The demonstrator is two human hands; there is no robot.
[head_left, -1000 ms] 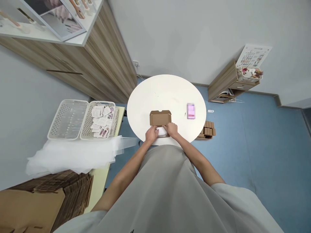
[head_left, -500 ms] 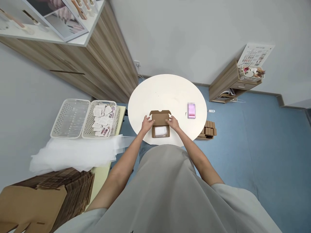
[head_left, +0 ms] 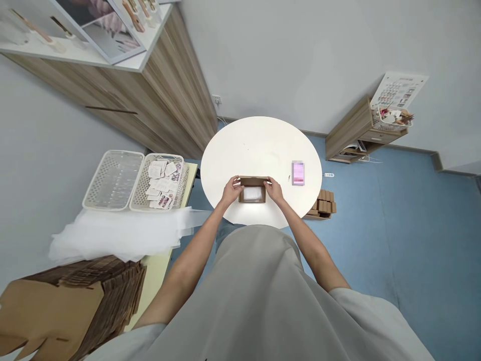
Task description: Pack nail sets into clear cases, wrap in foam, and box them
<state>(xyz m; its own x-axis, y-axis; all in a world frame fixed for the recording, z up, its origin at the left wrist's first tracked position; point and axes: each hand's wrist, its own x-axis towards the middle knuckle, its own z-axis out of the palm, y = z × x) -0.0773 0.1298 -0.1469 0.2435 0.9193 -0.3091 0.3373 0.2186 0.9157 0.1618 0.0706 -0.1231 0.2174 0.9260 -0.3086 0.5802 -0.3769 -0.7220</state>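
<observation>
A small brown cardboard box (head_left: 252, 201) stands near the front edge of the white oval table, its lid (head_left: 254, 178) raised to about upright. Inside lies a white wrapped packet (head_left: 253, 193). My left hand (head_left: 232, 191) has its fingers closed on the left end of the lid and box. On the opposite side, my right hand (head_left: 274, 190) grips the right end of the lid between thumb and fingers. Both thumbs point in toward the opening.
On the white table (head_left: 263, 145) lies a pink-screened phone-like thing (head_left: 298, 173). To the left are a basket of cards (head_left: 160, 185), a basket of clear items (head_left: 114, 180), white sheets (head_left: 124, 235) and stacked flat cartons (head_left: 52, 311). Small brown boxes (head_left: 323, 203) sit right, below table height.
The lid has swung up from lying back to nearly upright, with both hands moving along with it. The box sits slightly farther from my body.
</observation>
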